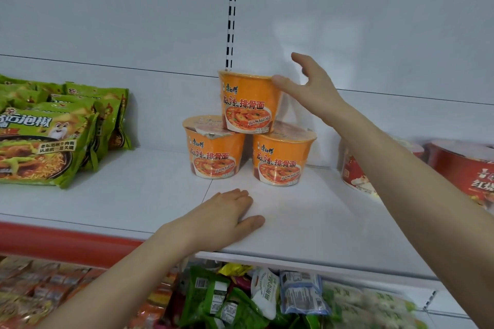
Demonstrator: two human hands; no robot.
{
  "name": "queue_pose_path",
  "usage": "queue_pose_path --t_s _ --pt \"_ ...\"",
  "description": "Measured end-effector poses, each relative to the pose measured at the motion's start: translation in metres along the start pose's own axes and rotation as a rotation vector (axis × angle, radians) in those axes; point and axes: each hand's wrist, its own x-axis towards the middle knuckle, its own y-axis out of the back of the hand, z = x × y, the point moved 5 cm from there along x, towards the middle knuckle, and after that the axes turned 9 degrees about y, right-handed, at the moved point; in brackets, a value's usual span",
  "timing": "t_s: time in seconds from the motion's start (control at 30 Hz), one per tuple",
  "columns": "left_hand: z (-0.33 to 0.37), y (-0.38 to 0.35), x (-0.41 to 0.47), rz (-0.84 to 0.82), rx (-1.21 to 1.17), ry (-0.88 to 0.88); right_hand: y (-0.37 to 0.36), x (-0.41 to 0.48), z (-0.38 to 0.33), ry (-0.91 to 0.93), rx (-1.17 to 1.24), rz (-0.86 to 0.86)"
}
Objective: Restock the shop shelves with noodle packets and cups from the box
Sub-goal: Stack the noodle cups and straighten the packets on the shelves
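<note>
Head view, the only one: shows the top orange noodle cup (pixel 248 101) standing upright, long axis vertical, bridging the lids of two lower orange cups (pixel 213 149) at mid-depth on the white shelf (pixel 307 222). Puts the right hand (pixel 312 85) at 3 o'clock of that cup, released, fingers straight and spread, only the thumb (pixel 280 83) at the rim, seemingly touching; grasps nothing. Finds the left hand (pixel 227 216) at 6 o'clock of the stack, apart from it, flat on the shelf front, likewise relaxed and empty. Makes the right hand clearly the nearer. Looks like settling the cup in place; calls for gentleness, since a nudge toward 9 o'clock could topple it. Also takes in green noodle packets (pixel 53 136) at 9 o'clock, red noodle cups (pixel 459 165) at 3 o'clock
</note>
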Motion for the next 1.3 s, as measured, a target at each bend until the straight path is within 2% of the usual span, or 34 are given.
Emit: queue_pose_path --t_s 0.1,0.17,0.33,0.53,0.7,0.87,1.13,1.3 --pt "-0.002 0.001 0.000 0.012 0.000 0.005 0.017 -0.010 -0.013 0.105 -0.115 0.194" --pt "-0.003 0.005 0.000 0.059 0.038 -0.011 0.018 -0.019 -0.026 0.181 -0.103 0.204" --pt "0.003 0.036 -0.013 0.385 0.108 -0.098 -0.011 -0.039 -0.066 0.366 -0.126 0.021" --pt "-0.024 0.059 -0.064 0.542 0.080 -0.019 -0.062 -0.037 -0.112 0.473 -0.029 -0.152" --pt "-0.083 0.075 -0.120 0.586 0.123 0.164 -0.122 -0.031 -0.153 0.486 0.055 -0.266" --pt "-0.143 0.079 -0.188 0.528 0.168 0.275 -0.192 -0.030 -0.213 0.531 0.064 -0.300" --pt "-0.241 0.082 -0.291 0.458 0.245 0.351 -0.293 -0.042 -0.311 0.543 0.097 -0.328" --pt "-0.291 0.081 -0.320 0.458 0.230 0.368 -0.336 -0.050 -0.345 0.536 0.135 -0.376"
